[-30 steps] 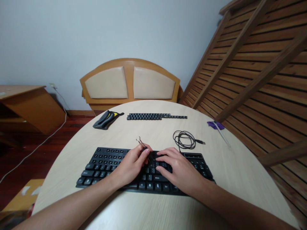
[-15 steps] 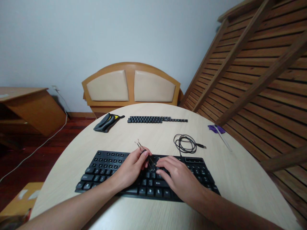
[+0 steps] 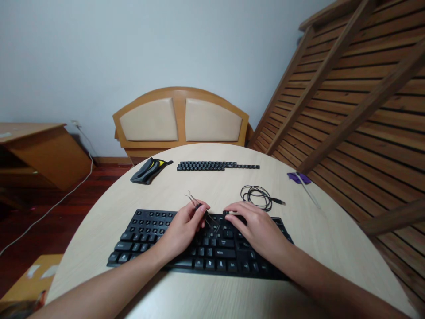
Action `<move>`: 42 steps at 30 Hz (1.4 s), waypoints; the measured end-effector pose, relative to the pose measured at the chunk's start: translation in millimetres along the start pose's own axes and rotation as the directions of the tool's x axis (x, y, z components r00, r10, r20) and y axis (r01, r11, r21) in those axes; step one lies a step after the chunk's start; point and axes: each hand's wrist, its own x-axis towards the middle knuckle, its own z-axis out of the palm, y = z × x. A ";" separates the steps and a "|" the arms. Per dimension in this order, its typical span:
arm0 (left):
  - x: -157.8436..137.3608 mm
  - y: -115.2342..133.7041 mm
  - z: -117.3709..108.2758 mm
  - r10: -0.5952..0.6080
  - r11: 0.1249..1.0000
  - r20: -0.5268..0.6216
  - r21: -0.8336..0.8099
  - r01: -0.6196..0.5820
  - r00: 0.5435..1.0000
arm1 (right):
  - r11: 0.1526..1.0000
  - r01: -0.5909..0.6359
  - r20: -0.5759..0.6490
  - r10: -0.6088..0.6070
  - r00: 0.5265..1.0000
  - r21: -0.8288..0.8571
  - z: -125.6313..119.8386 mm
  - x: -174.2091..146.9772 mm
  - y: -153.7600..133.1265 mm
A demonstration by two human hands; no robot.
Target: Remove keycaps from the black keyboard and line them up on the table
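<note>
On the table lies a black keyboard [image 3: 179,264], its upper left rows bare of keycaps and its lower rows capped. My left hand [image 3: 187,220] is closed round a wire keycap puller [image 3: 198,206] above the middle of the keyboard. One pair of the puller's wire ends points up and away; the other reaches down toward the keys. My right hand [image 3: 250,221] is over the keyboard's right part, thumb and fingers pinching a small dark keycap [image 3: 227,213]. Its palm and wrist hide some of the keys there.
Loose keycaps [image 3: 202,166] stand in rows at the table's far side. Left of them sits a black and yellow pouch [image 3: 149,170]. A coiled USB cable [image 3: 257,198] lies behind the keyboard. A purple cloth [image 3: 299,177] and a thin white stick [image 3: 308,193] are at the right.
My right hand has moved up and to the right, away from the puller's lower end, with the keycap between its fingers. My left hand has barely moved. The keyboard has shifted slightly.
</note>
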 end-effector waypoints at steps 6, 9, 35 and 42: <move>-0.2 3.3 0.7 -0.006 0.999 0.019 0.032 0.006 1.000 | 0.978 -0.094 -0.070 0.083 0.994 -0.184 -24.0 56.6 30.6; -1.3 4.0 0.7 -0.009 1.000 0.025 0.025 0.009 1.000 | 0.955 -0.166 -0.143 0.134 0.981 -0.247 -30.3 99.2 47.9; -1.3 5.6 1.3 -0.041 0.999 0.023 -0.018 0.042 0.999 | 0.866 -0.397 -0.160 0.365 0.917 -0.305 32.7 144.4 129.9; -1.5 5.7 1.3 -0.036 0.999 0.024 -0.016 0.037 0.999 | 0.857 -0.401 -0.154 0.370 0.916 -0.324 33.7 146.4 126.7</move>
